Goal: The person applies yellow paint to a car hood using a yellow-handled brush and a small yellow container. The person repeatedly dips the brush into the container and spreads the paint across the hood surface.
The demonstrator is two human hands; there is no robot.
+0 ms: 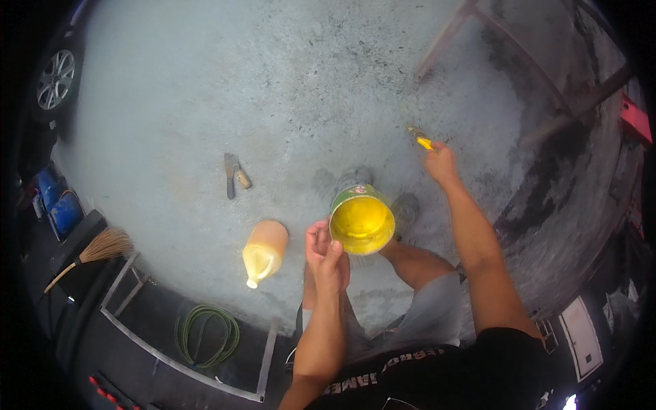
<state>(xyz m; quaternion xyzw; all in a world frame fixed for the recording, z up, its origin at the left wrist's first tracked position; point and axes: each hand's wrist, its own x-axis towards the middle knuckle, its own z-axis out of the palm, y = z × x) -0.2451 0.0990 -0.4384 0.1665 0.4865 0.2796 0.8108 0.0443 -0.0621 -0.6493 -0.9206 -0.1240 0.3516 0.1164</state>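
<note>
Left hand [326, 256] clamps fingers on a yellow-coated can [362, 229]; right hand [441, 165] clamps fingers around a brush [424, 143]; a jug [268, 244] shows orange contents.

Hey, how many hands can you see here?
2: the left hand, holding the green can with the yellow inside, and the right hand, holding a yellow-handled brush.

Brush [421, 141] partly hidden inside right hand [441, 165]; bristle tips [412, 130] too small to tell. Left shoe [354, 176] partly behind can [363, 226]. Wheel [56, 80] surroundings lost in darkness. Red object [636, 120] cut off rightward.
</note>
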